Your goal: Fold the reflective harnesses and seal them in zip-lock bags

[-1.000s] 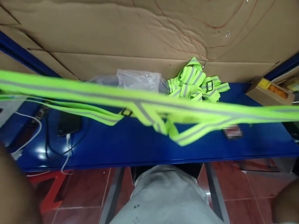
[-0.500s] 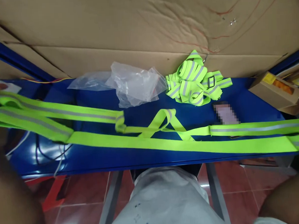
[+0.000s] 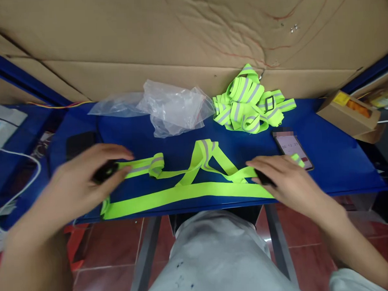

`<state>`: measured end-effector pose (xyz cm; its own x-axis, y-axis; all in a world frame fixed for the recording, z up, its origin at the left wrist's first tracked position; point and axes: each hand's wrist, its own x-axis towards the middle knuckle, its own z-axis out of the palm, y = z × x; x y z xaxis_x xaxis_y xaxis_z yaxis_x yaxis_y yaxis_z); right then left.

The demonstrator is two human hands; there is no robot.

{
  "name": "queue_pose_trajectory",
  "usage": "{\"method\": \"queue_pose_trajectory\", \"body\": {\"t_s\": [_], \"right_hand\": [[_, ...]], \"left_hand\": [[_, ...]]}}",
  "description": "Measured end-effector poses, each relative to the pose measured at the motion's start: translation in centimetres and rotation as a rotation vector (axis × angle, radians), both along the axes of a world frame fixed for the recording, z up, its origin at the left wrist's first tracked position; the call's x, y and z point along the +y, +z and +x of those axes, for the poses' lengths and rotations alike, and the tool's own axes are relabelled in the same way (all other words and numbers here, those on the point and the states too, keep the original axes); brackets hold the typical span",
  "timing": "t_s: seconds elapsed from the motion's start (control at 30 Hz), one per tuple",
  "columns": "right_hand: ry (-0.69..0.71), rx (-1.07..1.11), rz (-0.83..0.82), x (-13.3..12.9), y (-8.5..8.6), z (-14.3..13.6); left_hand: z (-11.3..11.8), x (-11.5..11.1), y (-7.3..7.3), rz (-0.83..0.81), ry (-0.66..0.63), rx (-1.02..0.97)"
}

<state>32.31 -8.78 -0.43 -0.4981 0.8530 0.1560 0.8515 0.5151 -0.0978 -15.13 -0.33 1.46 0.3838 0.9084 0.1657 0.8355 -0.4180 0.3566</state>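
The yellow-green strap (image 3: pixel 191 190) with grey stripes lies along the front edge of the surface (image 3: pixel 339 160), its long lower band running almost level and a shorter, twisted run just behind it, with a crossed loop standing up near the middle. At its left end the left hand (image 3: pixel 82 178), slightly blurred, pinches the strap at a dark piece (image 3: pixel 105 171) between thumb and fingers. At the other end the right hand (image 3: pixel 288 175) is curled over the strap, pinching it at a second dark part (image 3: pixel 264 177); a short tip pokes out beyond the knuckles. Just behind the right hand lies a lit phone (image 3: pixel 293 147). Farther back, a heap of similar straps (image 3: pixel 243 102) sits beside crumpled clear plastic bags (image 3: pixel 176 107). A dark flat object (image 3: pixel 81 143) lies behind the left hand, a white cable (image 3: pixel 37 169) to its left. An open cardboard box (image 3: pixel 350 115) stands at the right, and cardboard sheeting (image 3: pixel 127 32) lines the back.
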Motion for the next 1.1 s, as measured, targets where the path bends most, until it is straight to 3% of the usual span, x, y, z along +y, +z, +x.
{"method": "queue_pose_trajectory", "body": {"t_s": [0.07,0.13,0.27,0.47,0.7,0.93,1.1], "right_hand": [[0.051,-0.104,0.004,1.4,-2.0,-1.7],[0.071,-0.132,-0.003,2.2,-2.9,-2.5],[0.039,-0.071,0.005,2.8,-2.3,-1.6],[-0.19,0.075,0.052,3.1,-0.4,1.1],[-0.463,0.302,0.1,2.7,1.8,2.3],[-0.526,0.286,0.116,2.3,2.9,3.3],[-0.566,0.281,0.109,2.0,3.0,4.4]], "left_hand": [[1.7,0.1,-1.4,0.006,-0.115,0.03],[2.8,0.2,-2.5,-0.055,-0.223,0.074],[3.3,0.5,-4.0,-0.207,-0.352,0.18],[3.9,1.3,-4.9,-0.26,-0.202,0.24],[4.2,1.4,-5.4,-0.24,-0.079,0.319],[3.5,1.6,-5.2,-0.223,-0.067,0.33],[3.0,1.3,-4.8,-0.112,0.03,0.36]]}}
